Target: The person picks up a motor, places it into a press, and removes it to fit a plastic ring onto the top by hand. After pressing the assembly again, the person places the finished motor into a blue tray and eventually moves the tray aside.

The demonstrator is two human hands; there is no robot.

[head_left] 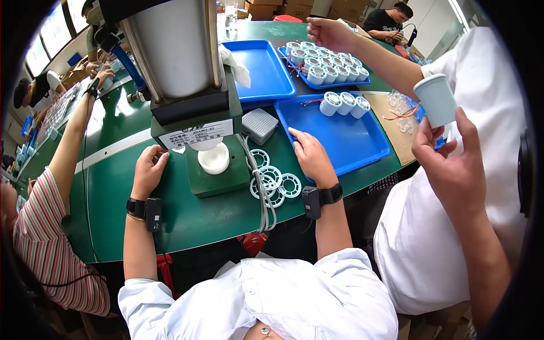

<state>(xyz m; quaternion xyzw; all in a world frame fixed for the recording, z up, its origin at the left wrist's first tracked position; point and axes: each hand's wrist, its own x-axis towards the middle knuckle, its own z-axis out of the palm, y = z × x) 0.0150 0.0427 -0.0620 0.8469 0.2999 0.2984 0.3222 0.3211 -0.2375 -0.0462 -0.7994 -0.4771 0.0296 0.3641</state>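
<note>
Our left hand (149, 171) and right hand (313, 157) rested, fingers parted; tugging the cable (262, 195) could have dragged our rings (279, 178) off

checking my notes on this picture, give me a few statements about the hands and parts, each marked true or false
1. A white round piece sits on the green base of the press. True.
2. The person's left hand holds a ring. False: no ring shows in it; the rings lie right of the base.
3. Three pale blue cylinders stand in the blue tray by the person's right hand. True.
4. The pale blue cup is in the person's right hand. False: a co-worker's hand holds it.
</note>
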